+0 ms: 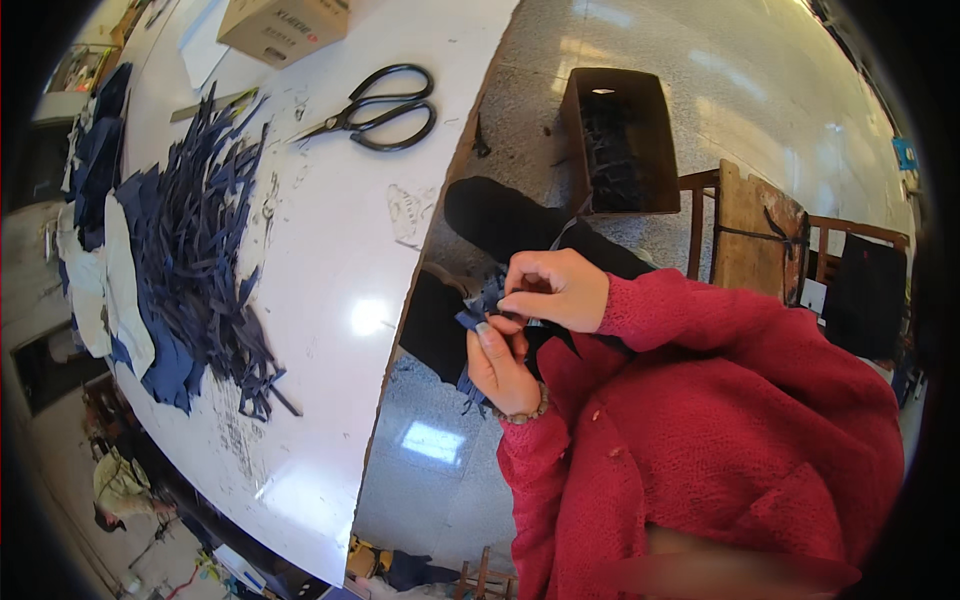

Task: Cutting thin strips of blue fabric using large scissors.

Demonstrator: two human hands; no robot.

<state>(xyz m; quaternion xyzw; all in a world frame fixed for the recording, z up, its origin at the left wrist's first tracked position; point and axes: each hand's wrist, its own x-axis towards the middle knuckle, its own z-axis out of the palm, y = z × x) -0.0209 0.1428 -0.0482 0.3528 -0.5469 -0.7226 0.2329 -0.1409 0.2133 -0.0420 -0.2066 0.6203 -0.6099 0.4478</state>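
Over my lap, both hands pinch a small dark blue fabric piece [468, 318]. My left hand [505, 372], with a beaded bracelet at the wrist, grips it from below, thumb on top. My right hand [562, 288] has thumb and fingertips closed on its other side; the fingers partly hide what lies between them. More dark fabric strips [472, 392] hang below my left hand. On the white table [330, 250] lies a big heap of dark blue fabric strips [205, 240]. Black-handled scissors [385, 108] rest there too, blades slightly apart.
A cardboard box [285, 28] stands at the table's far end, near a ruler-like strip [210, 105]. Pale cloth pieces [128, 290] lie beside the heap. An open brown bin [645, 140] with dark scraps stands on the floor, near a wooden chair [750, 225]. Another person [122, 488] is at lower left.
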